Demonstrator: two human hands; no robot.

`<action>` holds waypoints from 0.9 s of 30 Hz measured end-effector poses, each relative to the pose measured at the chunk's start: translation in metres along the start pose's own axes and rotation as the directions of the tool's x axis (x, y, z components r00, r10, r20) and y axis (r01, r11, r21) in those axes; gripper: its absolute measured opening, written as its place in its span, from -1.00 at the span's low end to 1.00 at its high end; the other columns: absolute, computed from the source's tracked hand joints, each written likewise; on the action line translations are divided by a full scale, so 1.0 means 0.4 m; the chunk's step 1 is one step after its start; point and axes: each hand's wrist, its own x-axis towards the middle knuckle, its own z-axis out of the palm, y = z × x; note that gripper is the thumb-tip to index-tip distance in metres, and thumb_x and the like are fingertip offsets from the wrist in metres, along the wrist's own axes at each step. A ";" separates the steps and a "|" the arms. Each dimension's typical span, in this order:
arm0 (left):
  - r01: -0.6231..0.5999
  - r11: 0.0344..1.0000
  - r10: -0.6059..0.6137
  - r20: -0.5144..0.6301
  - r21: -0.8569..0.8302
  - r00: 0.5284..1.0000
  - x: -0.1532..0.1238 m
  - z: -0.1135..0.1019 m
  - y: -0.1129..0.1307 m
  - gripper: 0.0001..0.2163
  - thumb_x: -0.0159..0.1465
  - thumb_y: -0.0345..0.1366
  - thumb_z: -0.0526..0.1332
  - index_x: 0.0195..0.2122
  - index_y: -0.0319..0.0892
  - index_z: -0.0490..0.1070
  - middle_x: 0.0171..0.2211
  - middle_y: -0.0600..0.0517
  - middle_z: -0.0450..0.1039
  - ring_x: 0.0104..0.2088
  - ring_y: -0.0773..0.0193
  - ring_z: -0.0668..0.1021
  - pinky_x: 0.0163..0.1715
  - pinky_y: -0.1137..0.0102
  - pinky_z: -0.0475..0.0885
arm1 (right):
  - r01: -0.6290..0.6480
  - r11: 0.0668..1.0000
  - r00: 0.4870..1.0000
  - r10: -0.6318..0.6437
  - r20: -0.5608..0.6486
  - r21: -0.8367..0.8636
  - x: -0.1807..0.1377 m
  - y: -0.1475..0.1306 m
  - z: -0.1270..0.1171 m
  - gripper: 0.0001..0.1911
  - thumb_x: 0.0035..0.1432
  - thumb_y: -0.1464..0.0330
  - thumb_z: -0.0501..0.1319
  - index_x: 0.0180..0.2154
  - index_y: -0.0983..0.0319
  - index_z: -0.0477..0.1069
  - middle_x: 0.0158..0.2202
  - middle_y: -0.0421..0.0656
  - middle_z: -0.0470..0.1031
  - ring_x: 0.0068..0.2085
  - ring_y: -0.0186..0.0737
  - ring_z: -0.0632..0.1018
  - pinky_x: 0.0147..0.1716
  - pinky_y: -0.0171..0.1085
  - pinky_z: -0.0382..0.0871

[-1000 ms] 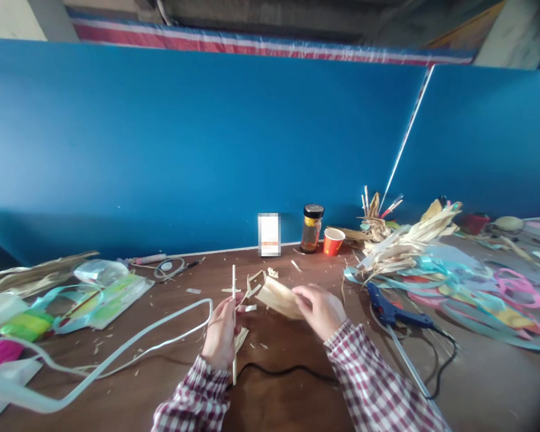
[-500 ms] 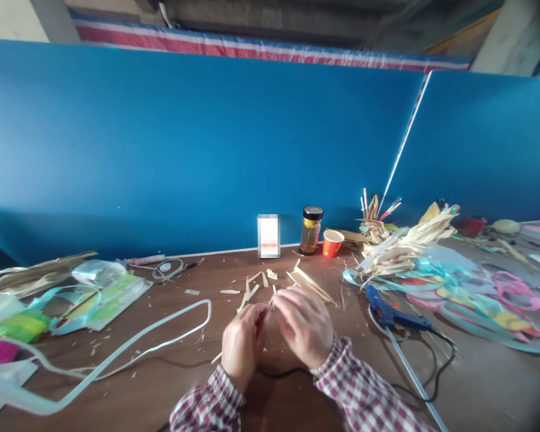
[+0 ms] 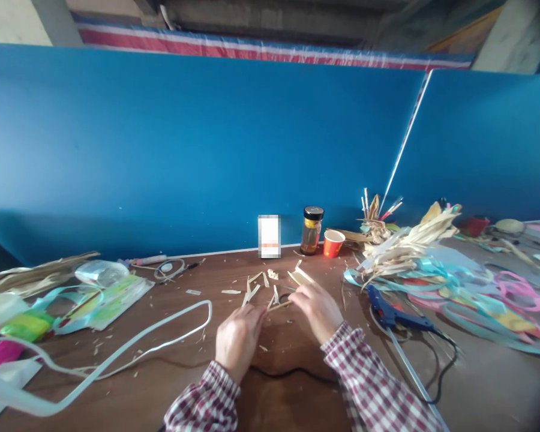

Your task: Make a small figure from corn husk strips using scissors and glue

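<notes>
A thin, pale strip of dried husk [image 3: 279, 306] stretches between my two hands, low over the brown table. Its left end is in the closed fingers of my left hand [image 3: 237, 339]. My right hand [image 3: 317, 309] pinches the other end, fingertips bent down and partly hidden. Just beyond the right fingers lies a wider folded piece of husk [image 3: 300, 276]. Several cut husk scraps [image 3: 251, 294] are scattered in front of the hands.
A blue glue gun [image 3: 398, 315] lies to the right, its black cord running across the table. A lidded jar [image 3: 311, 231] and red paper cup [image 3: 333, 244] stand at the back. Husks [image 3: 409, 243] and ribbons pile up at right. A white bent tube [image 3: 135, 339] crosses the left side.
My hands have moved apart, the right one going right and slightly up. The husk strip between them now shows. My left hand has shifted a little left.
</notes>
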 end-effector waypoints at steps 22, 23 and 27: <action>-0.081 0.821 0.036 0.091 0.565 0.995 0.048 -0.051 -0.075 -0.80 0.20 -0.29 0.09 -0.27 -0.09 0.50 -0.29 -0.01 0.48 -0.27 0.19 0.48 -0.27 0.37 0.32 | -0.063 0.990 0.997 0.067 0.029 -0.126 -0.006 -0.035 0.025 -0.86 0.26 0.33 0.03 -0.25 0.13 0.35 -0.48 -0.26 0.47 -0.46 -0.27 0.46 -0.59 -0.32 0.03; -0.100 0.781 0.027 0.127 0.616 0.992 0.045 -0.045 -0.079 -0.81 0.19 -0.31 0.10 -0.24 -0.08 0.50 -0.28 -0.01 0.47 -0.25 0.19 0.47 -0.27 0.38 0.31 | -0.063 0.991 0.997 0.067 0.032 -0.116 -0.007 -0.038 0.027 -0.88 0.25 0.32 0.04 -0.25 0.14 0.34 -0.48 -0.26 0.47 -0.46 -0.28 0.47 -0.58 -0.32 0.02; -0.123 0.692 0.004 0.167 0.711 0.986 0.038 -0.036 -0.089 -0.82 0.19 -0.31 0.12 -0.25 -0.09 0.50 -0.30 -0.02 0.43 -0.24 0.19 0.45 -0.24 0.38 0.31 | -0.054 0.993 0.997 0.058 0.041 -0.101 -0.010 -0.051 0.029 -0.90 0.25 0.31 0.06 -0.30 0.15 0.32 -0.47 -0.26 0.47 -0.46 -0.29 0.47 -0.57 -0.31 -0.02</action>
